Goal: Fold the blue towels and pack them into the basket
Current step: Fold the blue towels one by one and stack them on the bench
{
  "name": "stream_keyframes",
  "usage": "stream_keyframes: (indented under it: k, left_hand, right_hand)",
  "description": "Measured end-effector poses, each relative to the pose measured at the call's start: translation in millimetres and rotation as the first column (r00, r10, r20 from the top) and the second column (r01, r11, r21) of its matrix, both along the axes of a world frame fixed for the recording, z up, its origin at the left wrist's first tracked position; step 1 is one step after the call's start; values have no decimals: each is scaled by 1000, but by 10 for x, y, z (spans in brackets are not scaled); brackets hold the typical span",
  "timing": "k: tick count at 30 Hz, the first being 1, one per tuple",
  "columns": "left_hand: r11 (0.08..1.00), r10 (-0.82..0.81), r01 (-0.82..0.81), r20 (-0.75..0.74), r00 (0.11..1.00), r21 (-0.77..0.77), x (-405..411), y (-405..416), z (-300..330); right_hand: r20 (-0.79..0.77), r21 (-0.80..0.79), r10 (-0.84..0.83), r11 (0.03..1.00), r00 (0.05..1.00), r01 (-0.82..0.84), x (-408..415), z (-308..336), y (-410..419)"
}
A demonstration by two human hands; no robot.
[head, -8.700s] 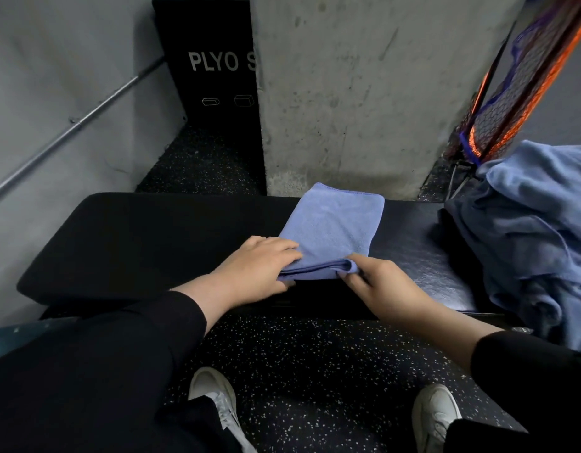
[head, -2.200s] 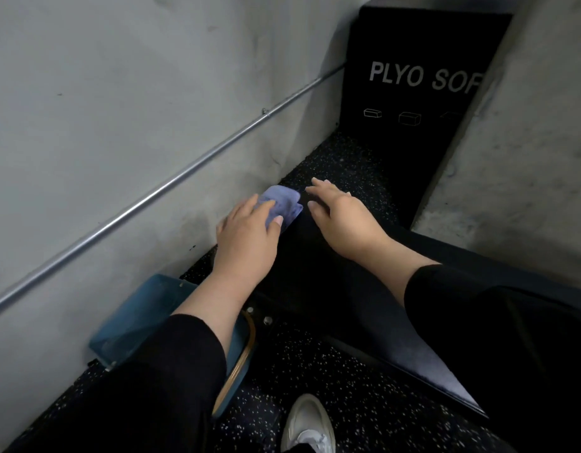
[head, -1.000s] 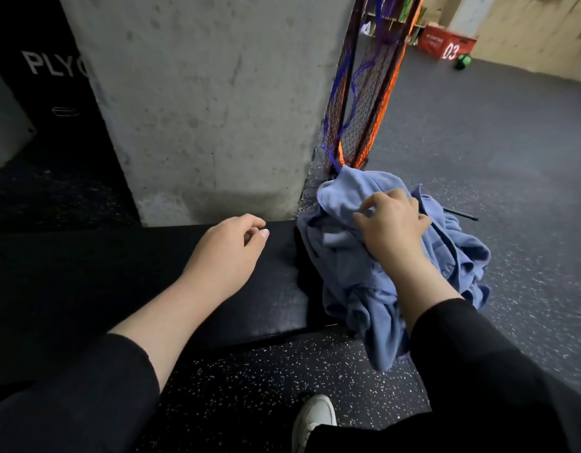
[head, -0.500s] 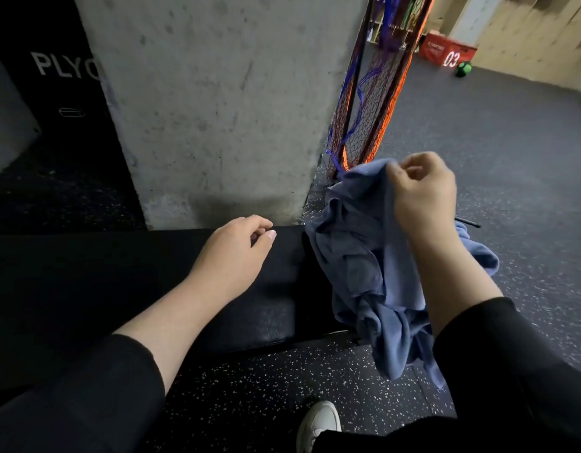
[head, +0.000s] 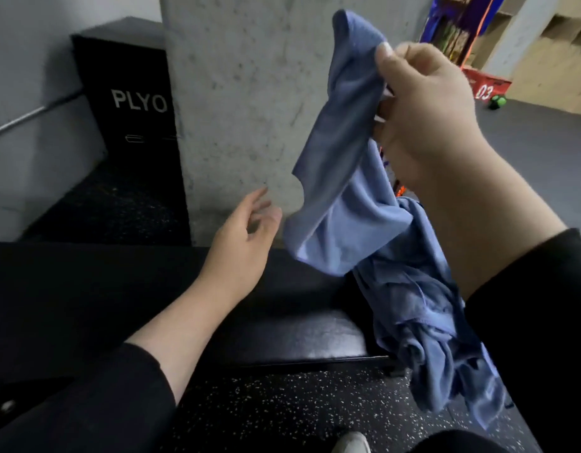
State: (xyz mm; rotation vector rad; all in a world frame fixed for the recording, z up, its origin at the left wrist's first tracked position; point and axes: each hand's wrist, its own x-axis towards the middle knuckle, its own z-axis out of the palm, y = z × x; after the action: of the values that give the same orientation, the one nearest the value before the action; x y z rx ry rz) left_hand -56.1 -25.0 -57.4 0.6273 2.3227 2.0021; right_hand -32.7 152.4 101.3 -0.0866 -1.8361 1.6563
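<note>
My right hand (head: 426, 122) grips one blue towel (head: 341, 152) by its upper edge and holds it high in front of the concrete pillar, the cloth hanging down in loose folds. Below it a crumpled pile of blue towels (head: 426, 328) lies over the right end of the black padded bench (head: 282, 335). My left hand (head: 243, 243) hovers above the bench with relaxed fingers spread, just left of the towel's hanging lower edge and holding nothing. The basket is out of view.
A concrete pillar (head: 243, 93) rises right behind the bench. A black plyo box (head: 125, 103) stands at the back left beside a grey wall with a metal rail. Speckled rubber floor lies below, with my white shoe (head: 351, 446) at the bottom edge.
My right hand has lifted one towel up out of the pile, from waist height to well above the bench. My left hand has risen off the bench and opened toward the towel.
</note>
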Motion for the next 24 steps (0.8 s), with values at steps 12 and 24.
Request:
stream_keyframes:
  k: [12, 24]
  left_hand:
    - [984, -146, 108, 283, 948, 145, -112, -578, -11]
    - [993, -10, 59, 425, 905, -101, -224, -381, -371]
  right_hand:
    - [281, -7, 47, 999, 958, -46, -22, -1264, -837]
    - [498, -18, 162, 984, 852, -177, 34, -1769, -738]
